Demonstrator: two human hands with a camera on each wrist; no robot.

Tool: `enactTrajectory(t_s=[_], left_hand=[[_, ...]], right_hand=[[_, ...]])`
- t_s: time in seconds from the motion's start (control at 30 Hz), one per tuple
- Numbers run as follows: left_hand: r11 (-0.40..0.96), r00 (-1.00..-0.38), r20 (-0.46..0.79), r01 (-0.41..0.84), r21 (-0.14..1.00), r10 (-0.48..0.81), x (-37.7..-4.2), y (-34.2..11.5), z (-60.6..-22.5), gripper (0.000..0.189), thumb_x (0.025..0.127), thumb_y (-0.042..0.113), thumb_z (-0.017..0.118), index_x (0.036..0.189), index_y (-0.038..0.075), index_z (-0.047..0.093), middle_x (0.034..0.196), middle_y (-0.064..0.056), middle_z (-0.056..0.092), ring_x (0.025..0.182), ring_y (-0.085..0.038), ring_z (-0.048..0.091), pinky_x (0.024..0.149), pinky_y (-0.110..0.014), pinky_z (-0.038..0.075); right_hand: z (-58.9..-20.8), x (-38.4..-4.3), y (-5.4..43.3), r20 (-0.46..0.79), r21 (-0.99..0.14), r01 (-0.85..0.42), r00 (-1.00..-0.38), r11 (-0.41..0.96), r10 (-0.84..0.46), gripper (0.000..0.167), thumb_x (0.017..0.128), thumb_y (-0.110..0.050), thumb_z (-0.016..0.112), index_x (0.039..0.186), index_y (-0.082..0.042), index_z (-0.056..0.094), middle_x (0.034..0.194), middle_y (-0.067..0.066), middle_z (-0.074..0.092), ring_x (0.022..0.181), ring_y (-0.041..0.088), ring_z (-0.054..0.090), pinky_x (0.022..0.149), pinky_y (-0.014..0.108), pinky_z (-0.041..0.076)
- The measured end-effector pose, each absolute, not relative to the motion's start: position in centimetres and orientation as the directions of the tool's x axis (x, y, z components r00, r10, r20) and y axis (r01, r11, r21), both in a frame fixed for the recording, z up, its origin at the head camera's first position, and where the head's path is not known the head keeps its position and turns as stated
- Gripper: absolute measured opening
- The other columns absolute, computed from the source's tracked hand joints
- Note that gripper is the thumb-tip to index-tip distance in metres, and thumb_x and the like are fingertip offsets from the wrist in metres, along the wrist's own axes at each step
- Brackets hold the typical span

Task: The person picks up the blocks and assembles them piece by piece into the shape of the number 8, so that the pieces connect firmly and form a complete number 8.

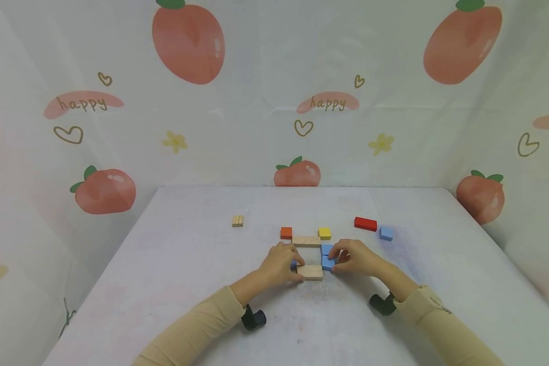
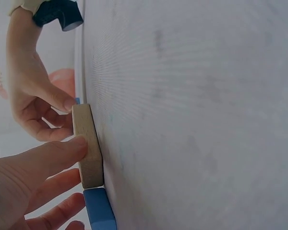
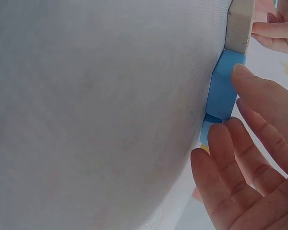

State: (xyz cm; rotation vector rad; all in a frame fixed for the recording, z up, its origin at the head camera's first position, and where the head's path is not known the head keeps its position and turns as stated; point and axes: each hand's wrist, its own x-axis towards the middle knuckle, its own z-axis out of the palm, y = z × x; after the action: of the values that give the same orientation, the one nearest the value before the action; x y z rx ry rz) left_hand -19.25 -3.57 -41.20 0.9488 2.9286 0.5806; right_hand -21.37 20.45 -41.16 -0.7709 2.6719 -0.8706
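Fingers [image 2: 57, 187] on blocks [image 1: 310, 273]; table [image 1: 311, 335] beneath

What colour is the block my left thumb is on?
The block is light tan, like plain wood; best seen from the left wrist.

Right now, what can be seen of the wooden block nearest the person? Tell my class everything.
The wooden block is a pale, straight-edged rectangular bar that looks like bare wood. It lies flat on the whitish table, long side running left to right. The left hand pinches it toward its left end, partly covering it. One blue block sits at that end, a second blue block at the right; whether they actually touch is unclear.
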Motion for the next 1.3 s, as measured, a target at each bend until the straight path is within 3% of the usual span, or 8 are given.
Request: enactTrajectory(t_s=[1.07,1.3], left_hand=[[0.755,-0.825,0.092,0.551,0.357,0.558,-19.23,-3.57,-41.23,0.027,0.072,0.030,0.080,0.094,0.015,0.075,0.099,-0.001,0.064,0.092,-0.018,0.051,0.081,-0.034,0.041],[0.766,-0.835,0.052,0.525,0.371,0.548,-19.38,-3.80,-40.92,0.038,0.072,0.035,0.079,0.104,0.015,0.072,0.106,-0.002,0.065,0.100,-0.020,0.052,0.086,-0.037,0.041]], right_hand=[[-40.90,-21.27,20.59,-0.054,-0.589,-0.417,-0.835,0.692,-0.548,0.021,0.077,-0.015,0.075,0.095,-0.008,0.066,0.089,0.001,0.064,0.075,0.009,0.053,0.069,0.016,0.047],[-41.03,-21.32,20.68,-0.053,-0.591,-0.420,-0.832,0.689,-0.553,0.021,0.078,-0.016,0.075,0.095,-0.008,0.066,0.090,0.001,0.063,0.076,0.010,0.054,0.070,0.016,0.048]])
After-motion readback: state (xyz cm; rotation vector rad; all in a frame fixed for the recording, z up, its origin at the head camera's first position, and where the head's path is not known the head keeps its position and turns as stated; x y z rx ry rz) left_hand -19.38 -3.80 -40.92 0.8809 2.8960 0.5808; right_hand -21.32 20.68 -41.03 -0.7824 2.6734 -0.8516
